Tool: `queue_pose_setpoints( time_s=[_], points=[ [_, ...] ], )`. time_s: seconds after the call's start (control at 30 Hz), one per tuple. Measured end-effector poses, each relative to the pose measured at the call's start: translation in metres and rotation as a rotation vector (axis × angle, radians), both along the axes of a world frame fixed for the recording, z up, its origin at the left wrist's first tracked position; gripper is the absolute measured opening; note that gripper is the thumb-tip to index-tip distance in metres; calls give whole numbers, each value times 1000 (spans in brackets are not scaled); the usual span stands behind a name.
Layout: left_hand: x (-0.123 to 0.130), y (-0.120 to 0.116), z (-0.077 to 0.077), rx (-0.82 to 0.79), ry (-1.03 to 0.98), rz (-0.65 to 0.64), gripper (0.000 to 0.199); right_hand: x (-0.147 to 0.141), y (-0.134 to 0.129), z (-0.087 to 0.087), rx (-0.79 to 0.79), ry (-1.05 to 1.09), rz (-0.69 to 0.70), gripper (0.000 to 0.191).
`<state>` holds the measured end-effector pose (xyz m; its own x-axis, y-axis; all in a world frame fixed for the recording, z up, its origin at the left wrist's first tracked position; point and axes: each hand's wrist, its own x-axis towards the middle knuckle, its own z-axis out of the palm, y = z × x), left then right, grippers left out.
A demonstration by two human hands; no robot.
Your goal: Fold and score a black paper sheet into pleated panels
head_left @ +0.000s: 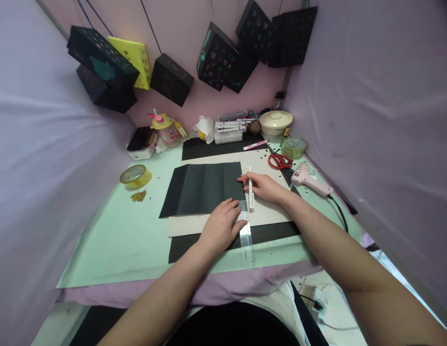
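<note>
Right hand grips the white pen right of the creased black paper; if the flat left hand presses too softly, the clear ruler could slip.

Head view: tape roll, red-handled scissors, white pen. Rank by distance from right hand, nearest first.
1. White pen: in the right hand, between the fingers.
2. Red-handled scissors: just beyond that hand, slightly to its right.
3. Tape roll: far over on the left side, past the folded black sheet.

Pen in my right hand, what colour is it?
The pen is mostly white, seen best in the head view.
</note>
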<state>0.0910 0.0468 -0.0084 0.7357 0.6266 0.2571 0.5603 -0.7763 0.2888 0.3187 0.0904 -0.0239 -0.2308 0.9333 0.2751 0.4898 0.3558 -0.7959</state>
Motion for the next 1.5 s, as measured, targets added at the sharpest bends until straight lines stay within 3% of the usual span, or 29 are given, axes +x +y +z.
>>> queue_pose_setpoints(
  time_s=[1.5],
  points=[
    [-1, 1, 0, -10, 9, -14, 34, -1, -2, 4, -15, -11, 0, 9]
  ],
)
